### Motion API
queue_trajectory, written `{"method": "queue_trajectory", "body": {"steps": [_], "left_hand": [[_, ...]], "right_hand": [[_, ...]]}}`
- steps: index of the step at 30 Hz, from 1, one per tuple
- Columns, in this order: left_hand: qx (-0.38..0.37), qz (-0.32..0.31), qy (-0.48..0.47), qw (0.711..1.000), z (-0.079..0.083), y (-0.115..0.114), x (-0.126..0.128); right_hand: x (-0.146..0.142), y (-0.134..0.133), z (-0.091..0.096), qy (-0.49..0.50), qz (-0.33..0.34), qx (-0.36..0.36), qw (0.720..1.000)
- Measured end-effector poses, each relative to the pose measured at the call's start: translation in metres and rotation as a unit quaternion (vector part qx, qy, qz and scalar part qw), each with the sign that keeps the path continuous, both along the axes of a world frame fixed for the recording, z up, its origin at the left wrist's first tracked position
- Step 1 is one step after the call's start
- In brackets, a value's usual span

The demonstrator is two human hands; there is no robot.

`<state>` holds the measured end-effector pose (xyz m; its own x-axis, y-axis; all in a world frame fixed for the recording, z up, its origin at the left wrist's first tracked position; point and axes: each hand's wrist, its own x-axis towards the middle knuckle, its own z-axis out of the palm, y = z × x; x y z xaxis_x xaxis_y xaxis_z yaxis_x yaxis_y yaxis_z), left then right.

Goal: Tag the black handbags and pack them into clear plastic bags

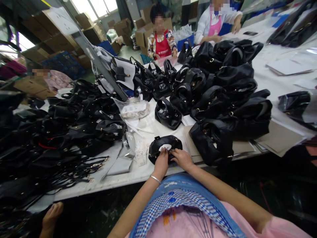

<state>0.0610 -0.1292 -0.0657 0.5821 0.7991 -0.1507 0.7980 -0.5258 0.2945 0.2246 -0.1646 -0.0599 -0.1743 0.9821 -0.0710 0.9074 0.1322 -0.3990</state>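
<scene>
A small black handbag [155, 150] lies at the table's front edge, right before me. On its upper side shows a white oval tag [165, 146]. My left hand [162, 159] has its fingers closed on the bag at the lower edge of the tag. Just beside it, my right hand [181, 158] grips the bag's right part with bent fingers. The fingertips nearly meet, and what lies between them is too small to make out. Another black handbag [168, 114] stands upright farther back, apart from both hands.
Black bags [215, 99] crowd the right; a larger pile [74, 115] with dangling straps covers the left. A clear plastic bag [135, 109] lies near a slanting metal post [101, 62]. Brown boards [279, 135] jut over the edge. Co-workers sit across and left; another person's hand [52, 213] shows lower left.
</scene>
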Motion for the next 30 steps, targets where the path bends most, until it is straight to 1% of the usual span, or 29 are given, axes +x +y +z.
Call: {"method": "queue_trajectory", "body": {"steps": [5, 9, 12, 15, 19, 22, 25, 30], "left_hand": [[-0.024, -0.035, -0.033, 0.999, 0.005, 0.006, -0.008], [-0.028, -0.073, -0.05, 0.996, 0.01, 0.009, -0.02], [-0.029, -0.097, -0.047, 0.994, 0.011, 0.011, -0.028], [-0.014, -0.108, -0.039, 0.993, 0.007, 0.011, -0.033], [0.001, -0.126, -0.072, 0.989, 0.004, 0.011, -0.036], [-0.028, -0.115, -0.075, 0.99, 0.007, 0.014, -0.038], [-0.062, -0.101, -0.059, 0.991, 0.011, 0.018, -0.037], [-0.079, -0.101, -0.042, 0.991, 0.014, 0.022, -0.035]], "right_hand": [[-0.005, -0.006, -0.001, 0.004, -0.021, -0.004, 1.0], [-0.011, -0.007, 0.002, -0.041, -0.036, -0.011, 0.998], [-0.017, -0.005, 0.006, -0.073, -0.022, -0.013, 0.997], [-0.023, -0.003, 0.008, -0.094, -0.015, -0.012, 0.995], [-0.033, -0.007, 0.007, -0.109, -0.06, -0.034, 0.992], [-0.038, -0.013, 0.007, -0.097, -0.112, -0.071, 0.986], [-0.042, -0.016, 0.013, -0.071, -0.157, -0.104, 0.979], [-0.043, -0.004, 0.022, -0.015, -0.179, -0.131, 0.975]]}}
